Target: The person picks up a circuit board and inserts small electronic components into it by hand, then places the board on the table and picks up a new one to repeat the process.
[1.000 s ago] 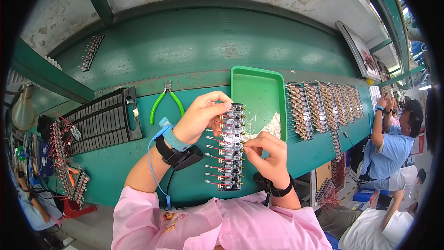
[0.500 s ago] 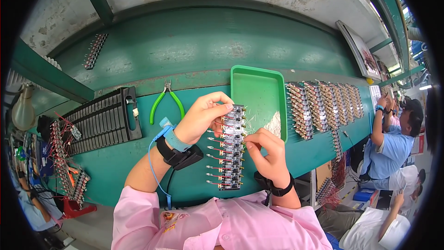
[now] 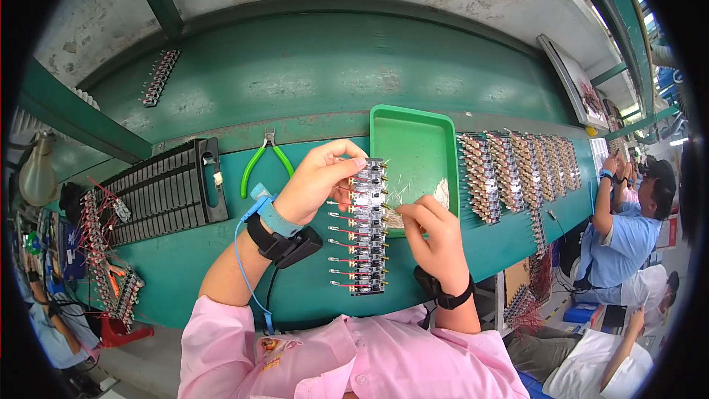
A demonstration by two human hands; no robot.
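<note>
My left hand (image 3: 319,179) grips the upper left part of a long strip of small black-and-clear circuit boards (image 3: 367,240) with its thumb and fingers. Short red wires with pale tips stick out along the strip's left side, and brass-coloured ends line the right. Beside the strip's right edge, my right hand (image 3: 434,235) is closed in a pinch, its fingertips close to one brass end. Whatever sits in that pinch is too small to make out. Just behind the right hand lies a green tray (image 3: 452,148) with a heap of thin pale slivers (image 3: 441,196).
Green-handled cutters (image 3: 247,177) and a black slotted rack (image 3: 159,196) lie to the left. Several rows of board strips (image 3: 480,177) stand right of the tray. Wired boards (image 3: 103,258) bunch at far left. Another strip (image 3: 161,78) rests on the far green belt (image 3: 317,66). Co-workers (image 3: 624,214) sit at right.
The held strip and my left hand have shifted slightly up and left. My right hand has drawn a little away from the strip's edge. The strip on the far belt has moved slightly right.
</note>
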